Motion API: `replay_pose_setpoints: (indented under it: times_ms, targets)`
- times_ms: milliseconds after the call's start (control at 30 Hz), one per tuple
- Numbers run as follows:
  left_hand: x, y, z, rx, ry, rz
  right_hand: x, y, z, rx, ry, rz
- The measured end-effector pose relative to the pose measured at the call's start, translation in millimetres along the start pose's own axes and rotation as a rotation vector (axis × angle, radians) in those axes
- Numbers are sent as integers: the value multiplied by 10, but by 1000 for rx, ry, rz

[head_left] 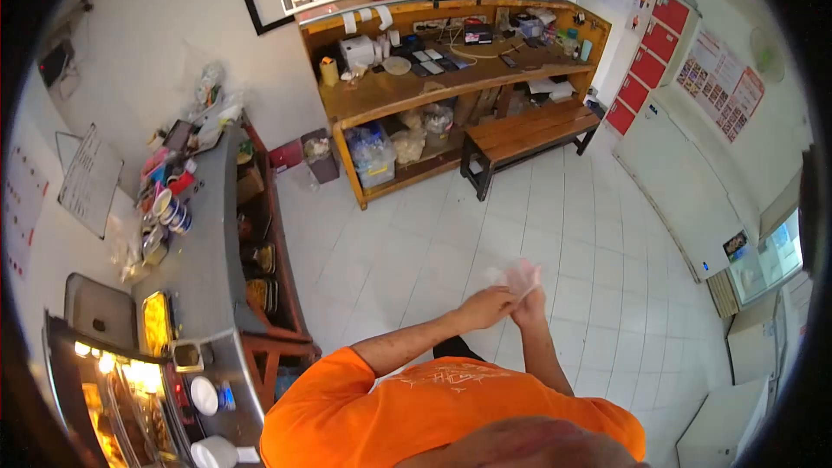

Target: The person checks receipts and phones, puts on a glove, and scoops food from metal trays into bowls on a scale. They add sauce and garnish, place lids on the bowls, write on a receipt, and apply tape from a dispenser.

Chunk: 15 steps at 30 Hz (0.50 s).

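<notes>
My right hand (524,291) is raised in front of my orange shirt (442,407), fingers stretched upward inside a thin, see-through plastic glove (523,276). From the left, my left hand (487,307) reaches across and pinches the plastic near the right palm. Its fingers are closed on the film. Loose plastic sticks out to the left of the gloved fingers. Both hands are close together above the white tiled floor (416,251).
A wooden bench (530,133) stands before a wooden counter (373,102) with shelves. On the left runs a grey worktop (204,234) with cups (172,211), a tray of yellow food (156,323) and a lit display case (121,373). A white chest (672,182) lines the right wall.
</notes>
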<state>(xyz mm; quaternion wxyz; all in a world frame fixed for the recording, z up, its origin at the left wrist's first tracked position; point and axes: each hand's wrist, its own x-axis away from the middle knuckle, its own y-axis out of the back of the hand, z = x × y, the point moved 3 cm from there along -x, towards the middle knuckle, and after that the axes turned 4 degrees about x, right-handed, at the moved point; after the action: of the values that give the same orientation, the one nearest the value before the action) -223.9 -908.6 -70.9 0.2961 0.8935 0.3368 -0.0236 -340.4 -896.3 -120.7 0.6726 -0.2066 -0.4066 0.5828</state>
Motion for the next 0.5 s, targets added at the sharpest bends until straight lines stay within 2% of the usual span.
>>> replay_pose_setpoints:
  times_ms: [67,100,167,267,300,333,400,467,500]
  targets:
    - [-546,28,297,123,93,131,-459,131,363,33,196,-355]
    - [-721,73,385,140,111,131,-609,202,471,37,176,-371]
    - [-1277,429,668,86,59,96,-1234,110,717,-89,41,-108]
    - [-1723,880,1203,54,46,14,-2286,-93,882,-2,16,-156]
    - [-1829,1114,1386,76,-16,-24,-2896,188,764,64,91,-203]
    - [-1908,1340,1534,95,-82,-65,-3191,39,770,73,64,-203]
    - [-1987,1771,1829,121,-38,-106,-3777,-529,744,-23,11,-209]
    - [-2047,2174,2169,140,-5,-139,-4328,-951,774,86,-26,-261]
    - [-2064,2361,2391,209,118,-162,-4585,-1113,723,93,-39,-260]
